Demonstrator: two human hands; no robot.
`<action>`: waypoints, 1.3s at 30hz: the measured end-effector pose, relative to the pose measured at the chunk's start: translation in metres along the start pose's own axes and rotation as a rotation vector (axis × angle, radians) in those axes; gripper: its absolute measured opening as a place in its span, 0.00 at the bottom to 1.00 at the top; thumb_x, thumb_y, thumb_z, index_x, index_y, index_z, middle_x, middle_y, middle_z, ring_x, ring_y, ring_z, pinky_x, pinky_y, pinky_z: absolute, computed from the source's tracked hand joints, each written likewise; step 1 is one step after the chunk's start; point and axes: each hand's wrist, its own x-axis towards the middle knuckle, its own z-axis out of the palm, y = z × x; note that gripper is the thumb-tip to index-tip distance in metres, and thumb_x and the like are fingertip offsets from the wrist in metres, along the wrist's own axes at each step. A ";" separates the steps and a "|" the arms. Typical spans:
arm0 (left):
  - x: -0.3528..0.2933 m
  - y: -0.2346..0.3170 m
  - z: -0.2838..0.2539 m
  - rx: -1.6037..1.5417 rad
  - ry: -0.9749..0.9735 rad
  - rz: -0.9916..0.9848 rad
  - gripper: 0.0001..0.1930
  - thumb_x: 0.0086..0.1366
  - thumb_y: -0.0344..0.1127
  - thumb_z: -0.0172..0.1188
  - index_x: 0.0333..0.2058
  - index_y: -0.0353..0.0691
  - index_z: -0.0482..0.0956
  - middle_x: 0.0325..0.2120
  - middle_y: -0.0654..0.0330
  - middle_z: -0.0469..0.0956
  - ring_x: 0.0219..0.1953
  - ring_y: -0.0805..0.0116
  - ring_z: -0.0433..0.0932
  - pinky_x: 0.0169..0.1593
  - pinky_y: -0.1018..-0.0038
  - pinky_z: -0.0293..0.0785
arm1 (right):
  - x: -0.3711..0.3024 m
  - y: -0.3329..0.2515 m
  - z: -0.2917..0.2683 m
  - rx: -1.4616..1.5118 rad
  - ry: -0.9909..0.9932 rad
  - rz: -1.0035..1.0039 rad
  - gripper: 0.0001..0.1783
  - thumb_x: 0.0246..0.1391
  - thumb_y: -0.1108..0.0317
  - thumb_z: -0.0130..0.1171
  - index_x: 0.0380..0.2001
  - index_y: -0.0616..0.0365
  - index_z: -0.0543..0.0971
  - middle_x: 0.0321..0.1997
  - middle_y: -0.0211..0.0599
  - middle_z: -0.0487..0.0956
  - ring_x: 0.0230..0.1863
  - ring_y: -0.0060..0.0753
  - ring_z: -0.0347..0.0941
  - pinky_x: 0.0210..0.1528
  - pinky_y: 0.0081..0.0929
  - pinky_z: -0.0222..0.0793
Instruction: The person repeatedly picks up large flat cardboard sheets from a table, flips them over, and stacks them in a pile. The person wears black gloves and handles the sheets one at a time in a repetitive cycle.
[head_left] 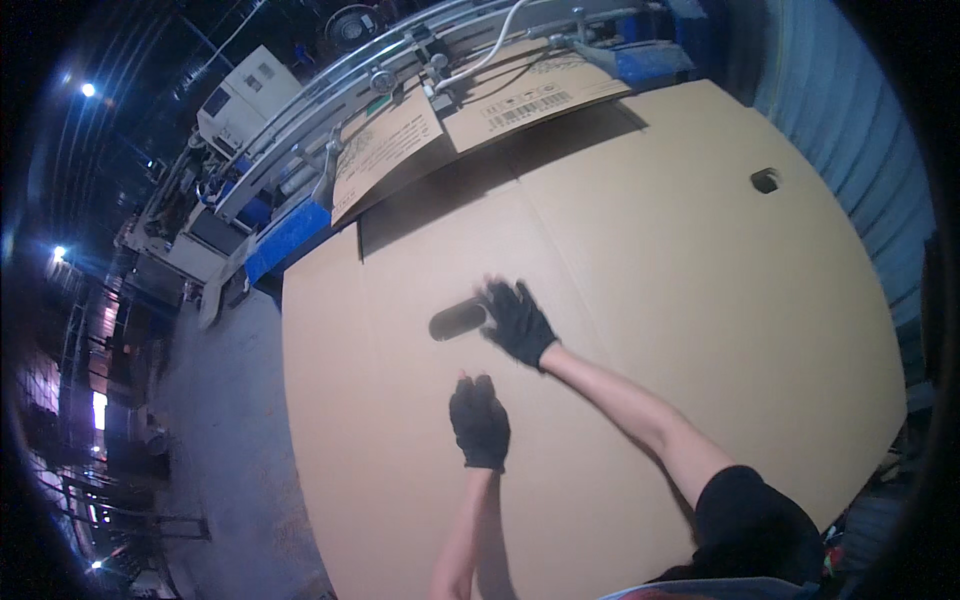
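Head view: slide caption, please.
Black-gloved left hand and black-gloved right hand over a large brown cardboard sheet, the right at an oval cutout.

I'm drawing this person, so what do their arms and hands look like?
The left hand and right hand wear black gloves, with bare fingertips poking out. Both forearms are bare. A short black sleeve covers the upper right arm; the left sleeve isn't in view. I can't make out markings.
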 end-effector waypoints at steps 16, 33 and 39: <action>-0.249 0.195 -0.184 0.345 -0.361 0.011 0.28 0.70 0.49 0.46 0.66 0.49 0.60 0.68 0.43 0.53 0.69 0.47 0.55 0.65 0.35 0.46 | -0.446 -0.126 -0.267 -0.012 -0.128 0.075 0.30 0.61 0.56 0.51 0.64 0.54 0.64 0.67 0.48 0.64 0.70 0.46 0.57 0.72 0.47 0.47; -0.396 0.269 -0.374 0.048 -0.664 0.873 0.31 0.61 0.58 0.53 0.61 0.55 0.67 0.60 0.52 0.66 0.61 0.52 0.63 0.53 0.40 0.58 | -0.673 -0.200 -0.361 0.418 0.150 0.367 0.30 0.53 0.64 0.59 0.60 0.56 0.70 0.59 0.44 0.73 0.62 0.48 0.65 0.67 0.45 0.57; -0.395 0.263 -0.374 0.033 -0.754 0.901 0.35 0.61 0.61 0.53 0.66 0.62 0.58 0.64 0.57 0.62 0.63 0.56 0.65 0.60 0.36 0.55 | -0.781 -0.199 -0.390 0.108 -0.016 0.733 0.28 0.53 0.73 0.55 0.60 0.59 0.70 0.57 0.47 0.73 0.59 0.45 0.68 0.63 0.36 0.62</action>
